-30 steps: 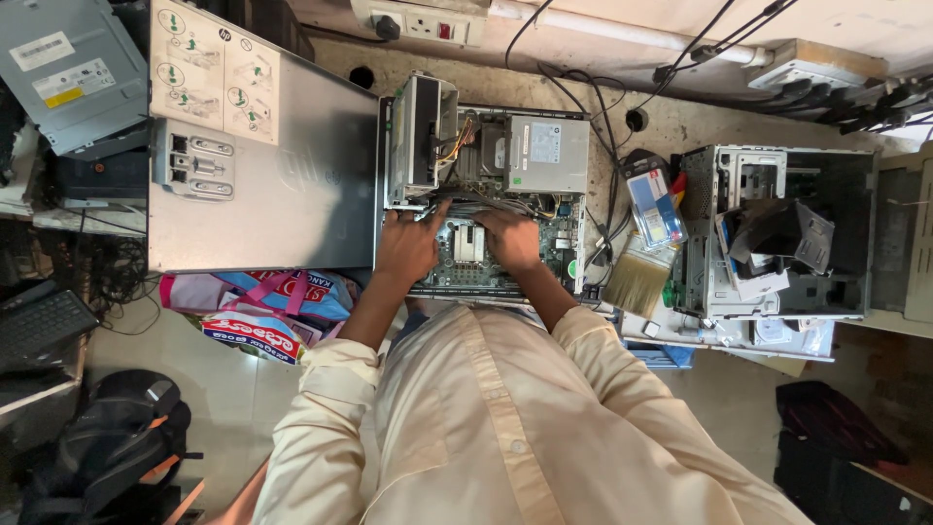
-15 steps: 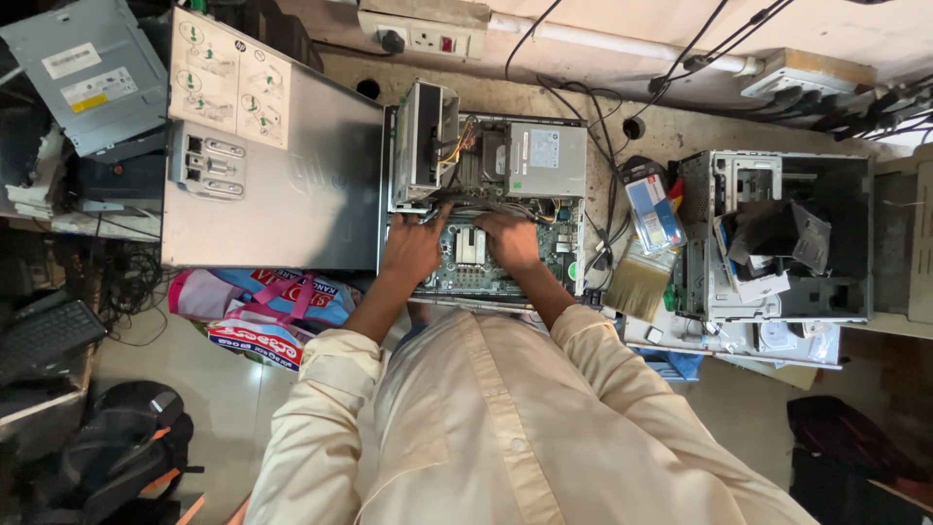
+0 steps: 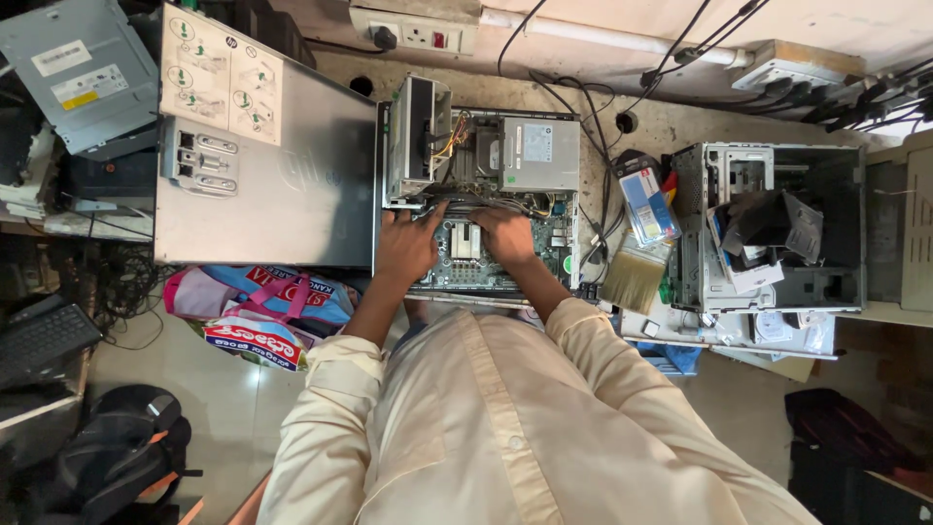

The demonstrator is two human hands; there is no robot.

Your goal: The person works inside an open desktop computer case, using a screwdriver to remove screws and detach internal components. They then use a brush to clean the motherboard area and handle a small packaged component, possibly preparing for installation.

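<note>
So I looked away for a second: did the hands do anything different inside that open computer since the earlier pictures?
Hardly anything changed. The left hand and right hand lie on the motherboard of the open computer case, as before; nothing was picked up or let go. Only the view drifted slightly. The side panel, paintbrush and bag stayed put.

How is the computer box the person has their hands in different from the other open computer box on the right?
The computer case in the middle shows a green circuit board, coloured wires and a silver power unit, and the left hand and right hand rest inside it. The case on the right has no hands near it and holds loose dark parts and papers instead. A paintbrush lies between them. Both are grey metal with their covers off.
</note>
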